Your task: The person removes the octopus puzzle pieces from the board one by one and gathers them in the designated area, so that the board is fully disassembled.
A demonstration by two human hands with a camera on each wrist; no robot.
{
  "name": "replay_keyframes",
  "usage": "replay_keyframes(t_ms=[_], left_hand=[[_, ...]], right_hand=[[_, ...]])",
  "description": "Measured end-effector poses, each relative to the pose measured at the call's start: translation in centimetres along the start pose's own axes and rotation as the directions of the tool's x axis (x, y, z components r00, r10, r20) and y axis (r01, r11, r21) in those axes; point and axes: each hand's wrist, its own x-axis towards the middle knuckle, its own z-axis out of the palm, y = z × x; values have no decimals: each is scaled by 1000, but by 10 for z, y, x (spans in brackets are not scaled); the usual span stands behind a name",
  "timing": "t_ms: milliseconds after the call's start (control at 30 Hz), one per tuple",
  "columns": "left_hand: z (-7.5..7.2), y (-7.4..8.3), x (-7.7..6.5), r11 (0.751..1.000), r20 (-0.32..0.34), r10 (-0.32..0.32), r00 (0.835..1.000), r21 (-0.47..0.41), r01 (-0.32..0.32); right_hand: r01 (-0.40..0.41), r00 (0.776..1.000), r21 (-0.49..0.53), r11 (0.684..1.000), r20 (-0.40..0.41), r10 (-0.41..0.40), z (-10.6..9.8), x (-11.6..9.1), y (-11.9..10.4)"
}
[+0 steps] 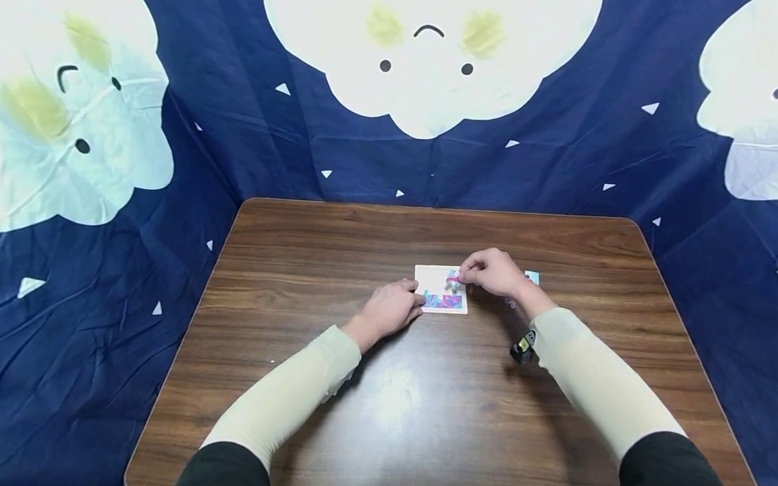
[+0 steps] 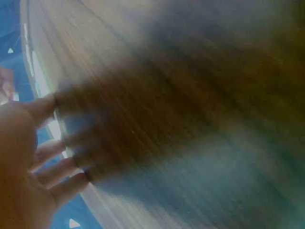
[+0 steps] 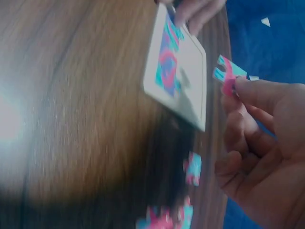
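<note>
Navy fabric hangs as a backdrop (image 1: 225, 102) around the far side and flanks, printed with white clouds at 10, 12 and 2 o'clock, the one at 12 being the central cloud (image 1: 430, 91). Below it spreads a brown wood-grain table (image 1: 295, 267). Two pale sleeves come in from 7 and 5 o'clock, the left sleeve (image 1: 282, 391) and the right sleeve (image 1: 600, 379), each meeting black cloth higher up the arm. At 8 o'clock from a white-framed puzzle tray (image 1: 430, 278), the left hand (image 1: 388, 307) lies with fingers extended and apart, its fingertips touching the tray's left edge and grasping nothing. At 2 o'clock from the tray, the right hand (image 1: 495, 272) pinches with thumb and forefinger, its other fingers curled. A small black device (image 1: 524, 347) sits by the right cuff, at 5 o'clock from that hand. Along the tray's 6 o'clock side runs a blue, pink and purple picture strip (image 1: 444, 302). Loose pieces (image 3: 193, 169) lie on the table at 3 o'clock from the tray, partly hidden by the right wrist. Between the right thumb and forefinger is one puzzle piece (image 3: 229, 78), pink and light blue, raised clear of the tray.
</note>
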Motion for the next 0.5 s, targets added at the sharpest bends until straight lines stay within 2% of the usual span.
replay_keyframes(t_ms=[100, 233, 400, 500], left_hand=[[-2, -1, -1, 1000, 8, -8, 1000, -18, 8], [-3, -1, -1, 999, -1, -6, 1000, -33, 6], [-1, -1, 0, 1000, 0, -7, 1000, -27, 7], [0, 0, 1, 1000, 0, -11, 1000, -27, 11]], right_hand=[[-38, 999, 15, 999, 30, 37, -11, -7, 9], [-46, 998, -11, 999, 47, 47, -19, -16, 21], [-29, 997, -104, 994, 71, 36, -20, -23, 36], [-14, 998, -175, 985, 53, 23, -17, -25, 43]])
